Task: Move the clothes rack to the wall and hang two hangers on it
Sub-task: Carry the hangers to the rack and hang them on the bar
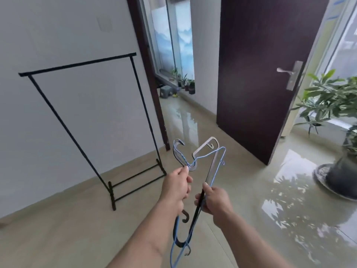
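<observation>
The clothes rack (87, 120) stands well to the left of both grips and beyond them, its feet on the floor (251, 200) close against the white wall (58, 35). Its top bar is bare; no hanger is on it yet.

Your left hand (176, 187) is clamped on the hook end of the bunched hangers, thumb and fingers pinching where the blue wire hanger (216, 167) twists into its neck. Your right hand (214, 200), just right of it, is closed round the black hanger (195, 215) and the wire beside it. A pale hanger (209, 151) rises above both grips; more hooks dangle below them.

Risk, as judged: the hangers look interlocked. Pull one free too sharply and a hook may catch its neighbour, dragging the bunch out of your hold or dropping one on the tiles. The task wants two, and you appear to hold more, so separate them before reaching left. A snagged hook tugged against the rack's bar could also tip that light frame.

The floor is glossy beige tile, strongly reflective to the right of your grips, possibly slippery. Ahead is an open doorway (173, 74) onto a corridor. The dark door (260, 74) stands open beyond your right hand, and a potted plant (332, 117) sits far right.
</observation>
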